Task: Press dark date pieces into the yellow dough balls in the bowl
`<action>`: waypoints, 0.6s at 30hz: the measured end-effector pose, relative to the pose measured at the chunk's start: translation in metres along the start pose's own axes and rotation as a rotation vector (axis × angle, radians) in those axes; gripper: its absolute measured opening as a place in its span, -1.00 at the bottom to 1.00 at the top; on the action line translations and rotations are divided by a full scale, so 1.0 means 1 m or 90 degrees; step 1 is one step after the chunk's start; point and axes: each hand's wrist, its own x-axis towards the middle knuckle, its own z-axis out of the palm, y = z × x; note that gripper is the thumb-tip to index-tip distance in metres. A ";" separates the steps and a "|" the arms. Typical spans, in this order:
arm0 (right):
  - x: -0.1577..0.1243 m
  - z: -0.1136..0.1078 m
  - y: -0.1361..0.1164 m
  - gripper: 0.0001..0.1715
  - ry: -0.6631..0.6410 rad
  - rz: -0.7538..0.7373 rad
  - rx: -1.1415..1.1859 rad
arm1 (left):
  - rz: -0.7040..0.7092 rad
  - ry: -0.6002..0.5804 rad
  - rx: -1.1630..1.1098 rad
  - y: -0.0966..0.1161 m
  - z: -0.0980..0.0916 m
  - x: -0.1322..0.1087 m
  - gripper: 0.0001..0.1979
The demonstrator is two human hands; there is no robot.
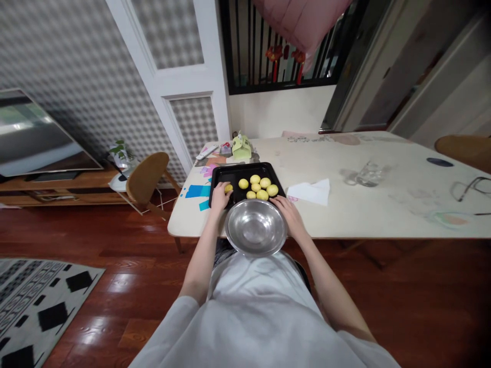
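A black baking tray (264,166) lies near the table's front left corner. Several yellow oval fruits that look like lemons (262,195) are clustered in its right half, with one lemon (243,184) slightly apart. My left hand (220,198) reaches into the tray's left side, its fingers closed around another lemon (229,188). Stretched out at the tray's front right corner, the fingers of my right hand (288,211) touch or nearly touch the rim and hold nothing visible. Between my forearms, an empty steel bowl (256,228) sits at the table edge, overlapping the tray's front.
White paper (312,192) lies right of the tray, and a clear glass (369,175) is farther right. Behind the tray are a green box (241,147) and a white remote (207,152). A wooden chair (148,181) stands left of the table (383,220).
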 end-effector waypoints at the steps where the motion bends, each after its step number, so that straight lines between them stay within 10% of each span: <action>1: 0.001 0.000 0.000 -0.36 -0.002 0.001 -0.006 | 0.005 -0.001 -0.003 0.000 -0.001 0.000 -0.64; 14: 0.001 0.000 -0.002 -0.35 -0.012 0.011 -0.033 | 0.065 0.146 -0.220 0.024 -0.015 -0.026 -0.56; 18: 0.001 0.001 -0.002 -0.37 -0.014 0.007 -0.040 | 0.095 0.051 -0.277 0.050 -0.025 -0.044 -0.54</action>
